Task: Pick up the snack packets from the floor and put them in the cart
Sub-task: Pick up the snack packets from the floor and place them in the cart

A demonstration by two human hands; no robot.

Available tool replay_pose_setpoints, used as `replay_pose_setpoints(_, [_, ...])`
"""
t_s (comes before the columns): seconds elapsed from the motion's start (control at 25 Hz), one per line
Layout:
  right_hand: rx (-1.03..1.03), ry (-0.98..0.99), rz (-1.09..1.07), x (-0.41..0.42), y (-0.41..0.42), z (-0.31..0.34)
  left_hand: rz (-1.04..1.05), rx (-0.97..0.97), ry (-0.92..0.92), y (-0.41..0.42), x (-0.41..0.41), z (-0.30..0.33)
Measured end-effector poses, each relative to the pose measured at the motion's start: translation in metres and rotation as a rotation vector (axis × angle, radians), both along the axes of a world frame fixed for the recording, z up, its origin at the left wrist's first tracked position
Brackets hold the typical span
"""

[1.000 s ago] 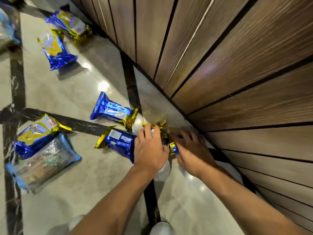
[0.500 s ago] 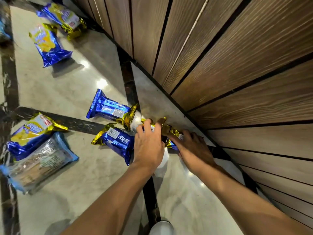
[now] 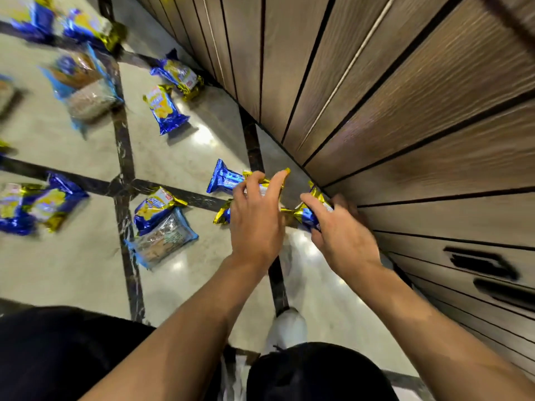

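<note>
Packets (image 3: 308, 214) sit clamped in both hands' grip.

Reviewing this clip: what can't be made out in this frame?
- Cart: nowhere in the head view.
- Packets at top left: motion blur smears their print, and the frame edge cuts some off.
- Packet under the left hand: the hand covers most of it; only its gold end shows.
- Packet in the right hand: its fingers hide the label.
</note>
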State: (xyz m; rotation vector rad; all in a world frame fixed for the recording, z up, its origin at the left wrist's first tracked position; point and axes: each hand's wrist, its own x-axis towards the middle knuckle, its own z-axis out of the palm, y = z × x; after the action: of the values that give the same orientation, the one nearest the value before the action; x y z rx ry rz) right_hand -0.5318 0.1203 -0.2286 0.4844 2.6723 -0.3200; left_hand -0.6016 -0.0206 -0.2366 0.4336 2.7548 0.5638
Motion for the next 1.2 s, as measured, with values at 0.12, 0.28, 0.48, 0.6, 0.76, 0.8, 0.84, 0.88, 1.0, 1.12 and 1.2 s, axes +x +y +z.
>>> replay_pose_setpoints(0.12, [0.012, 0.108, 0.020, -0.001, -0.019, 0.101, 0.038, 0.031, 0.027, -0.019, 0.005, 0.095])
replay_pose_setpoints(0.28, [0.017, 0.204, 0.068, -0.001, -0.041, 0.225, 0.050, 0.029, 0.097, -0.044, 0.005, 0.220])
replay_pose_setpoints(0.48, [-0.037, 0.190, 0.066, -0.018, -0.072, 0.386, 0.130, 0.041, 0.094, -0.087, 0.000, 0.381])
replay_pose_setpoints(0.6, [-0.094, 0.229, 0.016, -0.028, -0.098, 0.473, 0.163, 0.049, 0.107, -0.121, 0.003, 0.466])
replay_pose_setpoints(0.76, [-0.123, 0.294, 0.042, -0.033, -0.130, 0.548, 0.258, 0.041, 0.140, -0.161, 0.019, 0.539])
replay_pose_setpoints(0.8, [-0.144, 0.305, 0.050, -0.032, -0.139, 0.563, 0.301, 0.029, 0.152, -0.171, 0.025, 0.554])
replay_pose_setpoints(0.84, [-0.167, 0.319, 0.067, -0.031, -0.147, 0.575, 0.341, 0.014, 0.161, -0.179, 0.033, 0.566])
replay_pose_setpoints(0.88, [-0.193, 0.323, 0.084, -0.028, -0.156, 0.584, 0.381, 0.000, 0.160, -0.186, 0.042, 0.576])
replay_pose_setpoints(1.0, [-0.268, 0.311, 0.150, -0.016, -0.179, 0.599, 0.501, 0.013, 0.143, -0.197, 0.073, 0.594])
replay_pose_setpoints(1.12, [-0.356, 0.327, 0.263, -0.003, -0.198, 0.609, 0.649, 0.051, 0.149, -0.203, 0.101, 0.608])
replay_pose_setpoints(1.2, [-0.366, 0.371, 0.346, 0.001, -0.207, 0.613, 0.725, 0.094, 0.154, -0.213, 0.113, 0.616])
